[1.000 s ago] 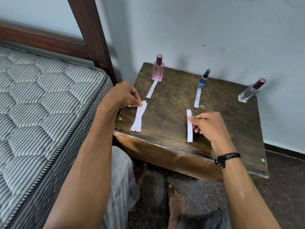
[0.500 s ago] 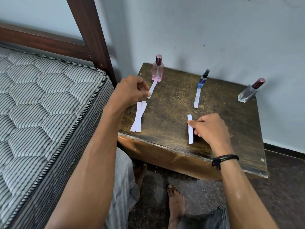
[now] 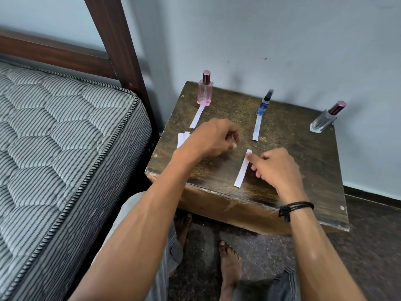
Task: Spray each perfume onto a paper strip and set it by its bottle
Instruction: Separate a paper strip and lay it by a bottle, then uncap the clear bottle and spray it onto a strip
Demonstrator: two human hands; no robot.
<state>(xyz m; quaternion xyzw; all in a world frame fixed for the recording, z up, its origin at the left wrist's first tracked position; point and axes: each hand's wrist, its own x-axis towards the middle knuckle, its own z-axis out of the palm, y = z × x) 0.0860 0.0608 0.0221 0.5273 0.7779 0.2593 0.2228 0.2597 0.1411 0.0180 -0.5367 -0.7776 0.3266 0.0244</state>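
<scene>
Three bottles were counted along the wall: a pink bottle (image 3: pixel 204 90), a blue bottle (image 3: pixel 263 103) and a clear bottle (image 3: pixel 325 118). Two strips were laid by bottles, a left strip (image 3: pixel 197 116) and a middle strip (image 3: pixel 257 128); a loose strip (image 3: pixel 243 170) was pinched by the right hand (image 3: pixel 275 168), and a stack (image 3: pixel 182 138) was half hidden behind the left hand (image 3: pixel 213 137), which was curled, empty as far as could be seen. A worn wooden table (image 3: pixel 303 161) stood between a mattress (image 3: pixel 60 135) and a pale wall (image 3: pixel 282 40).

Soft even daylight, faint shadows, sharp focus, wide-angle bending at edges
</scene>
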